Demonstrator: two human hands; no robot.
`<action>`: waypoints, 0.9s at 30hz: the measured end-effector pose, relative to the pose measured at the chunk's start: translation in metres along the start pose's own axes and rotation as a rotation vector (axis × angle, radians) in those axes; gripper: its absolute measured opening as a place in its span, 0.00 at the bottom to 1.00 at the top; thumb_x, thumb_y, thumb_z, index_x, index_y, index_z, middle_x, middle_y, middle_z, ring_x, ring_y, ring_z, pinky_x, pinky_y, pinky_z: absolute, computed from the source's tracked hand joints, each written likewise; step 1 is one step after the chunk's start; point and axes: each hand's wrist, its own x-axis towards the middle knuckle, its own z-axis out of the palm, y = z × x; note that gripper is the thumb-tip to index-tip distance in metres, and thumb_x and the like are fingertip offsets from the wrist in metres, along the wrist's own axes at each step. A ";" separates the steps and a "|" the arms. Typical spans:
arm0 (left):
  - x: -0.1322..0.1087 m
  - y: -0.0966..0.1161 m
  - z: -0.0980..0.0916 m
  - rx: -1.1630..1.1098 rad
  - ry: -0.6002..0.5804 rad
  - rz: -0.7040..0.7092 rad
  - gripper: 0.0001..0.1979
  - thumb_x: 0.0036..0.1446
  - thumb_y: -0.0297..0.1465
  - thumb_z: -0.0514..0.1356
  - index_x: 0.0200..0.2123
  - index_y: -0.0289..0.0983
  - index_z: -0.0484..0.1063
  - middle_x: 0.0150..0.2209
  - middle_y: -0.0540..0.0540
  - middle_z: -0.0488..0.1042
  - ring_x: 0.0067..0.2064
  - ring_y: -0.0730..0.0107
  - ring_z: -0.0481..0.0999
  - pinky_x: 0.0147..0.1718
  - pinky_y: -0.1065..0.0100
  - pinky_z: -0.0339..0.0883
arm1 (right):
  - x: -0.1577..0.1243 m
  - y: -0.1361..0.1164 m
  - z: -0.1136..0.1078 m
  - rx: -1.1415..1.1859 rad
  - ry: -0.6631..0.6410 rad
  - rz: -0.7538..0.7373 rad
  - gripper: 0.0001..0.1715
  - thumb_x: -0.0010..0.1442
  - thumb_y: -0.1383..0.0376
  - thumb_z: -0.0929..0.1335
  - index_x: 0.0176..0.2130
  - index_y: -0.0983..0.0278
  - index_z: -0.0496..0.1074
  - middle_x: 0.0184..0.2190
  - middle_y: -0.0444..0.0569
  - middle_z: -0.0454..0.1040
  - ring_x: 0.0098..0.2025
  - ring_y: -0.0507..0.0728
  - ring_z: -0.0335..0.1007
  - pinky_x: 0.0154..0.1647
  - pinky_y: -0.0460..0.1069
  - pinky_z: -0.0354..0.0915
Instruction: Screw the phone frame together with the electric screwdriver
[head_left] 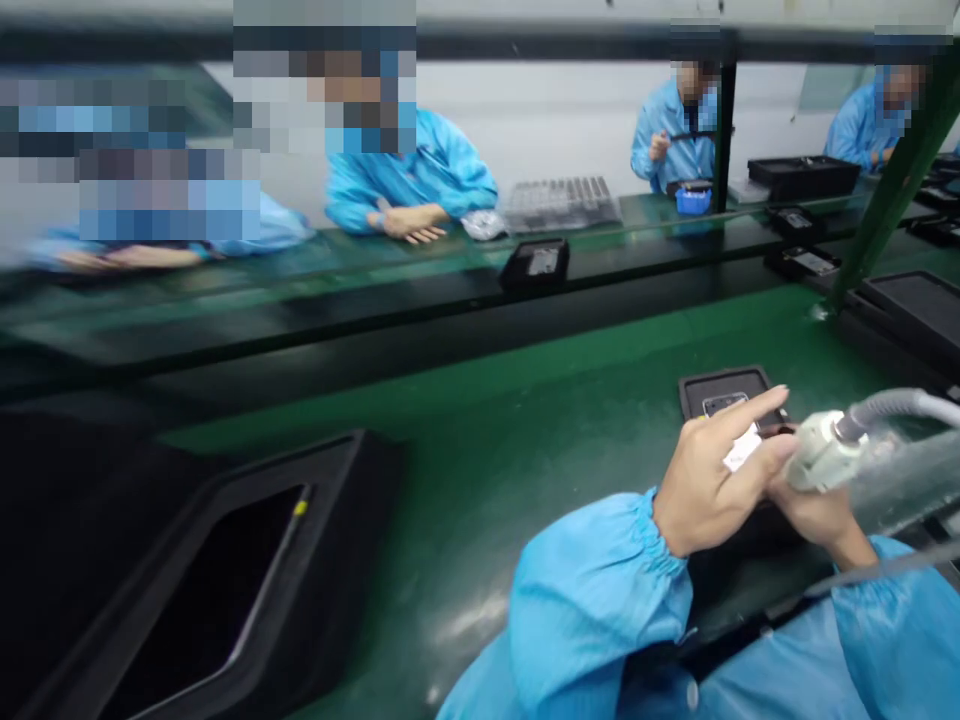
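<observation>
Hands first: our left hand (pixel 709 480) lies over a small dark device with a white label (pixel 742 450) showing under it, index finger stretched forward and the remaining fingers curled round the device's near edge, so we judge it to be gripping and steadying the piece. Our right hand (pixel 814 510) sits just beside it, partly hidden beneath the left; it appears closed around the pale tool head (pixel 821 450) whose grey hose (pixel 892 405) runs off to the right, though the fingers themselves are mostly out of sight. The nozzle touches or nearly touches the label end of the device; blur keeps us from saying which.

Just beyond our left hand's fingertips a black tray (pixel 724 388) rests on the green surface (pixel 525 450), and the device seems to overlap its near rim. We judge the step in hand to be working the tool onto the held device. The next move would call for keeping the piece still and the nozzle squarely against it.

Far to the left of our hands lies a large black moulded tray (pixel 225 580). Across the dark conveyor (pixel 375 300), people in blue coats sit with their own hands resting or busy, and another small black tray (pixel 536 262) stands on the belt
</observation>
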 end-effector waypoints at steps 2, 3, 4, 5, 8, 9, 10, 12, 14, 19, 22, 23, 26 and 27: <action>-0.019 -0.022 -0.006 0.171 0.018 -0.049 0.16 0.65 0.34 0.54 0.54 0.37 0.70 0.55 0.40 0.71 0.56 0.59 0.71 0.57 0.57 0.65 | -0.003 -0.001 -0.005 -0.031 -0.007 -0.067 0.12 0.58 0.56 0.67 0.38 0.62 0.69 0.21 0.43 0.72 0.27 0.58 0.73 0.33 0.53 0.73; -0.031 -0.034 -0.007 0.277 -0.011 -0.072 0.17 0.65 0.33 0.53 0.55 0.38 0.69 0.57 0.39 0.69 0.59 0.57 0.68 0.60 0.52 0.61 | -0.004 0.000 -0.008 -0.040 -0.016 -0.090 0.12 0.59 0.58 0.68 0.41 0.62 0.69 0.21 0.43 0.72 0.28 0.57 0.74 0.35 0.53 0.73; -0.043 -0.045 -0.007 0.373 -0.077 -0.089 0.17 0.65 0.32 0.53 0.55 0.39 0.69 0.58 0.40 0.68 0.62 0.56 0.64 0.61 0.48 0.58 | -0.004 0.000 -0.012 -0.035 -0.018 -0.104 0.13 0.59 0.59 0.68 0.43 0.62 0.69 0.22 0.42 0.73 0.28 0.56 0.74 0.36 0.52 0.73; -0.056 -0.054 -0.006 0.449 -0.162 -0.101 0.17 0.65 0.32 0.52 0.56 0.39 0.67 0.59 0.40 0.66 0.64 0.55 0.61 0.62 0.45 0.55 | -0.004 0.001 -0.016 -0.011 -0.003 -0.114 0.14 0.59 0.60 0.69 0.45 0.62 0.68 0.23 0.42 0.73 0.28 0.56 0.74 0.36 0.52 0.73; -0.085 -0.068 0.000 0.568 -0.371 -0.124 0.19 0.65 0.31 0.53 0.59 0.38 0.63 0.63 0.42 0.61 0.67 0.53 0.52 0.63 0.40 0.50 | 0.003 0.006 -0.032 0.014 0.134 -0.116 0.17 0.59 0.60 0.70 0.47 0.62 0.69 0.31 0.47 0.78 0.34 0.58 0.76 0.42 0.54 0.73; -0.090 -0.068 0.003 0.582 -0.399 -0.130 0.21 0.64 0.30 0.53 0.60 0.37 0.62 0.63 0.41 0.60 0.67 0.53 0.51 0.63 0.40 0.49 | 0.007 0.010 -0.038 -0.028 0.183 -0.093 0.18 0.58 0.58 0.70 0.47 0.62 0.71 0.36 0.50 0.78 0.40 0.60 0.76 0.46 0.57 0.72; -0.093 -0.068 0.004 0.590 -0.412 -0.137 0.22 0.64 0.29 0.53 0.61 0.37 0.60 0.64 0.41 0.59 0.68 0.54 0.50 0.63 0.40 0.49 | 0.010 0.015 -0.043 -0.095 0.221 -0.053 0.19 0.58 0.56 0.70 0.46 0.62 0.72 0.41 0.52 0.78 0.44 0.62 0.75 0.51 0.59 0.70; -0.094 -0.066 0.007 0.599 -0.405 -0.153 0.24 0.61 0.28 0.54 0.61 0.37 0.59 0.63 0.42 0.60 0.67 0.55 0.52 0.63 0.41 0.52 | 0.017 0.034 -0.054 -0.258 0.285 0.058 0.24 0.55 0.51 0.71 0.47 0.61 0.75 0.46 0.53 0.77 0.49 0.65 0.74 0.55 0.61 0.67; -0.093 -0.066 0.007 0.613 -0.361 -0.160 0.25 0.59 0.27 0.54 0.61 0.37 0.60 0.62 0.41 0.63 0.65 0.56 0.57 0.61 0.43 0.56 | 0.022 0.062 -0.067 -0.392 0.320 0.087 0.29 0.53 0.48 0.71 0.48 0.63 0.75 0.45 0.54 0.77 0.47 0.67 0.75 0.54 0.62 0.69; -0.104 -0.072 -0.010 0.682 -0.260 -0.083 0.21 0.58 0.26 0.52 0.55 0.34 0.67 0.56 0.38 0.70 0.60 0.53 0.66 0.56 0.44 0.65 | 0.037 0.140 -0.108 -0.611 0.065 -0.299 0.22 0.60 0.54 0.65 0.45 0.67 0.75 0.53 0.61 0.72 0.48 0.67 0.75 0.50 0.59 0.72; -0.118 -0.076 -0.033 0.708 -0.230 -0.024 0.21 0.58 0.25 0.51 0.54 0.33 0.69 0.54 0.37 0.71 0.58 0.52 0.68 0.53 0.47 0.69 | 0.047 0.161 -0.119 -0.628 -0.137 -0.415 0.20 0.64 0.61 0.60 0.49 0.67 0.72 0.61 0.61 0.63 0.60 0.65 0.63 0.58 0.59 0.66; -0.121 -0.076 -0.042 0.692 -0.220 -0.018 0.20 0.58 0.25 0.50 0.53 0.33 0.70 0.54 0.38 0.72 0.58 0.53 0.69 0.53 0.48 0.69 | 0.051 0.164 -0.119 -0.629 -0.190 -0.425 0.20 0.64 0.63 0.59 0.50 0.67 0.71 0.63 0.61 0.60 0.63 0.64 0.58 0.61 0.59 0.63; -0.119 -0.073 -0.063 0.554 -0.137 -0.134 0.17 0.62 0.28 0.51 0.51 0.35 0.73 0.51 0.41 0.75 0.55 0.59 0.72 0.54 0.57 0.70 | 0.062 0.163 -0.111 -0.696 -0.310 -0.382 0.23 0.63 0.68 0.59 0.54 0.70 0.68 0.65 0.62 0.54 0.67 0.64 0.48 0.64 0.59 0.58; -0.115 -0.071 -0.067 0.502 -0.081 -0.208 0.16 0.63 0.30 0.52 0.50 0.36 0.74 0.50 0.42 0.75 0.53 0.60 0.74 0.55 0.59 0.69 | 0.064 0.160 -0.109 -0.738 -0.326 -0.352 0.25 0.61 0.69 0.59 0.56 0.72 0.66 0.65 0.64 0.54 0.68 0.65 0.47 0.64 0.60 0.58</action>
